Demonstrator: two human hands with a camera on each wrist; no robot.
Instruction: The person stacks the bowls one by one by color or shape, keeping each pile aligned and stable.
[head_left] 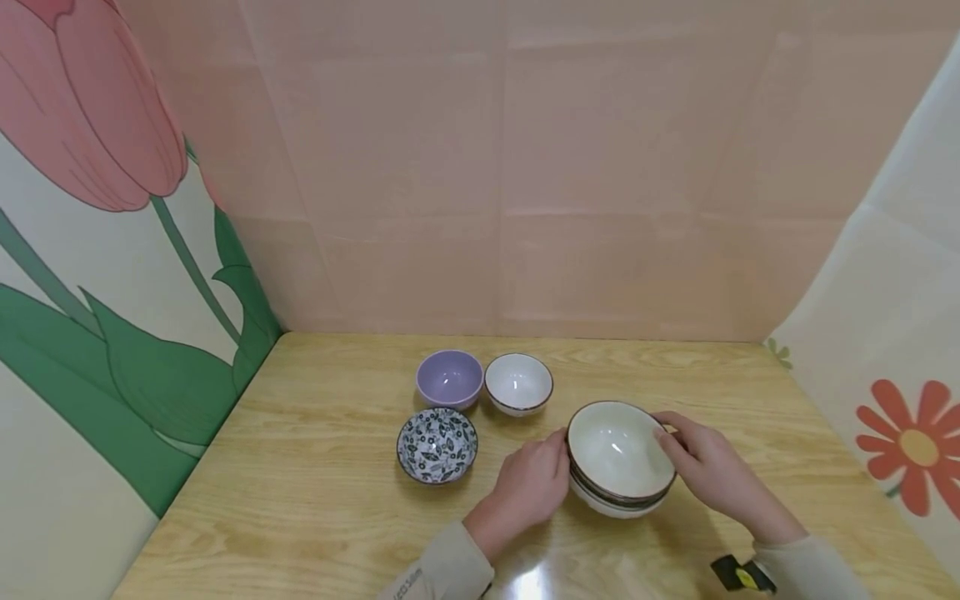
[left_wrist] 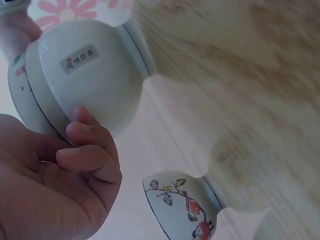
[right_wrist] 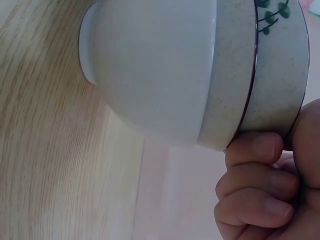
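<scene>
A stack of nested bowls (head_left: 621, 454) stands at the right of the table, a cream bowl with a brown rim on top. My left hand (head_left: 529, 479) holds the stack's left side, fingers curled against the walls near the rims. On the opposite side my right hand (head_left: 712, 467) grips the upper rim, its thumb over the lip and its fingers bent under the outside. The lowest bowl (left_wrist: 92, 70) is plain white with a small stamp; its foot (right_wrist: 87, 45) is close over the wood. Green leaves decorate the upper bowl's wall (right_wrist: 280, 65).
Left of the stack are a purple bowl (head_left: 450, 379), a white bowl (head_left: 518, 383) and a black-and-white patterned bowl (head_left: 437, 446). A red-flowered branch shows on one bowl (left_wrist: 182, 205) in the left wrist view. A pink backdrop (head_left: 495, 167) borders the wooden table (head_left: 300, 483).
</scene>
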